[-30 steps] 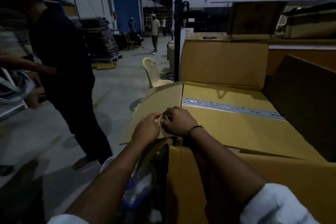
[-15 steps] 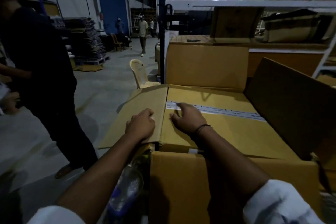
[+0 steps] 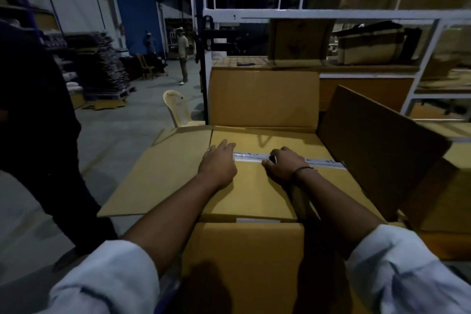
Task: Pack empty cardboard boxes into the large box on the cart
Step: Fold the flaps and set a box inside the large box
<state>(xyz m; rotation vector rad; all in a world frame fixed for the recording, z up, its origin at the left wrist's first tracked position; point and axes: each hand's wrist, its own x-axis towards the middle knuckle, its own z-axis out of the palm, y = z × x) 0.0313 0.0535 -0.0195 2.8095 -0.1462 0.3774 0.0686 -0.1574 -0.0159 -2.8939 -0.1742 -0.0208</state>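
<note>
Box: taped cardboard box (image 3: pixel 254 194), centre frame, inside large box (image 3: pixel 244 262).
Left hand (image 3: pixel 218 164): flat, pressing lid.
Right hand (image 3: pixel 285 167): curled on tape strip (image 3: pixel 248 157); grip unclear.
Handling: likely light, stiff, dentable; hold opposite edges.

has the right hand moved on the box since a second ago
Yes. The right hand has slid rightward onto the tape strip on the box; a second ago it sat short of the tape, by the crease of the left flap.

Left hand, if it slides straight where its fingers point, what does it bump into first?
Probably the upright cardboard flap at the back. The left hand lies flat on the box top, pointing forward towards it; depth is unclear.
</note>
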